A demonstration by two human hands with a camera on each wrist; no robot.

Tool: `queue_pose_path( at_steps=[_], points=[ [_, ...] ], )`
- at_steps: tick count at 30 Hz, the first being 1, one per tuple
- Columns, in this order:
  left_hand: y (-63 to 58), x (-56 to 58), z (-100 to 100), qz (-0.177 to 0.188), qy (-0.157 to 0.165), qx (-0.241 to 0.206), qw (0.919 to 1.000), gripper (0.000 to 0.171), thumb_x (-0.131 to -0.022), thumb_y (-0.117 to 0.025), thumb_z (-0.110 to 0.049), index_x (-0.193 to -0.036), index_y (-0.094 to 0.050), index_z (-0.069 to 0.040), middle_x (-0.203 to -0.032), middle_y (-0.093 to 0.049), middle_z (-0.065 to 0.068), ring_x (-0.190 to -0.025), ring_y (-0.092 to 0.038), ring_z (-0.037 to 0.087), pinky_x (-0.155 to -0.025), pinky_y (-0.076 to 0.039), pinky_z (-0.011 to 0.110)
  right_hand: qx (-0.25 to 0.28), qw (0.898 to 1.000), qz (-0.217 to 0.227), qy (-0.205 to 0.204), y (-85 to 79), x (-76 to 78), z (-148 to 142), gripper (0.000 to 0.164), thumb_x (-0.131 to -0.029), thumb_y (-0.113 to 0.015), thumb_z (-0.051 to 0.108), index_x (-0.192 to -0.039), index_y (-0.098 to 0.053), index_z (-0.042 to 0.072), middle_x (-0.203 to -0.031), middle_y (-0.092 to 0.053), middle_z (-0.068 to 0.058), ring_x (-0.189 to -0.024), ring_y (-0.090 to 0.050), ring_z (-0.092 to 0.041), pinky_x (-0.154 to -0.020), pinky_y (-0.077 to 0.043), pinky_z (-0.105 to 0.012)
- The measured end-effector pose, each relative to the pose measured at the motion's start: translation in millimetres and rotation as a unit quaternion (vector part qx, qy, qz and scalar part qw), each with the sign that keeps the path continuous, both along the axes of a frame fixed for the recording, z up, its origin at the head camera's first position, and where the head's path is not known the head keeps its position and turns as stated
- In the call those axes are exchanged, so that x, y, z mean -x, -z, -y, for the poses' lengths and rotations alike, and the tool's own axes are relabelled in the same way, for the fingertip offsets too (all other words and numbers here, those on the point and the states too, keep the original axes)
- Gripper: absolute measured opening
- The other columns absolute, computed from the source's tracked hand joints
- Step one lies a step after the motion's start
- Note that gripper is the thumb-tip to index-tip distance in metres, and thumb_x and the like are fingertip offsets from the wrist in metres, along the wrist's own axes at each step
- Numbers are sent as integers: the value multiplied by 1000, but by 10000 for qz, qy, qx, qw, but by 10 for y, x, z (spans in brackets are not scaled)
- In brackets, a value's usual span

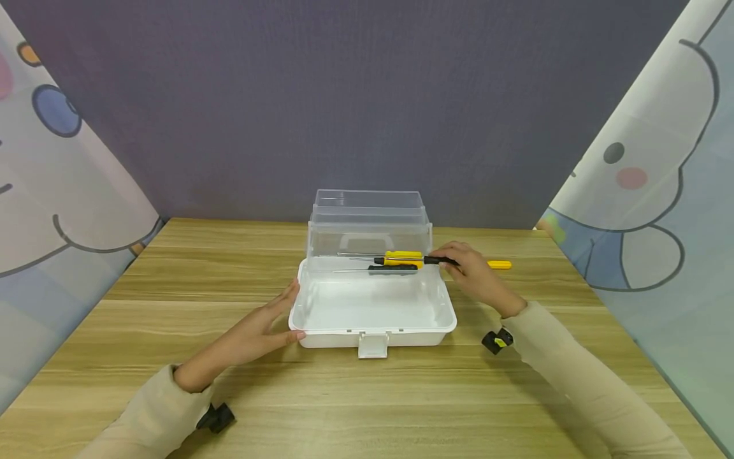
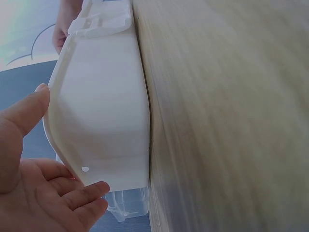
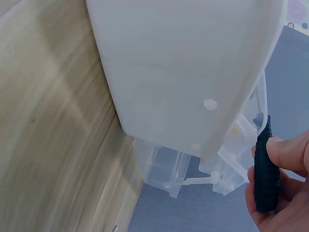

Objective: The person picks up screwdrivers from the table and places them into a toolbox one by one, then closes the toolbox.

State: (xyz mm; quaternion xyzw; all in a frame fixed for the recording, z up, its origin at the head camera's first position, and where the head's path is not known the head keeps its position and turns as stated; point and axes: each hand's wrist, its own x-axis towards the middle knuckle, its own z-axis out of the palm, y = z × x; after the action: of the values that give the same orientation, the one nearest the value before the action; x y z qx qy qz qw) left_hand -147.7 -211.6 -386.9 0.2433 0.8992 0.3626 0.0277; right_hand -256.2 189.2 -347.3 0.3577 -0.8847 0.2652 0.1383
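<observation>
A white plastic toolbox (image 1: 373, 340) sits with its clear lid (image 1: 368, 213) raised at the back. At its left front corner, my left hand (image 1: 269, 322) rests with fingers extended along the side wall and the thumb at the front rim. My right hand (image 1: 473, 274) grips a screwdriver by its black handle (image 3: 266, 171), over the box's back right corner. The shaft points left. Beside that shaft lie a yellow-handled screwdriver (image 1: 403, 255) and a black-handled one (image 1: 392, 269), at the back of the box.
Another yellow handle (image 1: 499, 264) shows just right of the right hand, partly hidden by it. The white latch (image 1: 373, 346) hangs down at the box's front. A wooden table (image 1: 367, 408) lies below, with a dark panel (image 1: 367, 108) behind.
</observation>
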Motion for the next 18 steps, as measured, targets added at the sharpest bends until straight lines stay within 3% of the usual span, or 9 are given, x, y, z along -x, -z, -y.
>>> queue_pose_path(
  at_steps=[18],
  points=[
    [6, 11, 4, 18, 38, -36, 10000, 87, -90, -63, -39, -149, -13, 0, -156, -6, 16, -141, -11, 38, -109, -16, 58, -77, 9997, 99, -188, -42, 5, 143, 27, -90, -58, -5, -115, -64, 0, -109, -62, -13, -86, -54, -20, -67, -45, -33]
  ],
)
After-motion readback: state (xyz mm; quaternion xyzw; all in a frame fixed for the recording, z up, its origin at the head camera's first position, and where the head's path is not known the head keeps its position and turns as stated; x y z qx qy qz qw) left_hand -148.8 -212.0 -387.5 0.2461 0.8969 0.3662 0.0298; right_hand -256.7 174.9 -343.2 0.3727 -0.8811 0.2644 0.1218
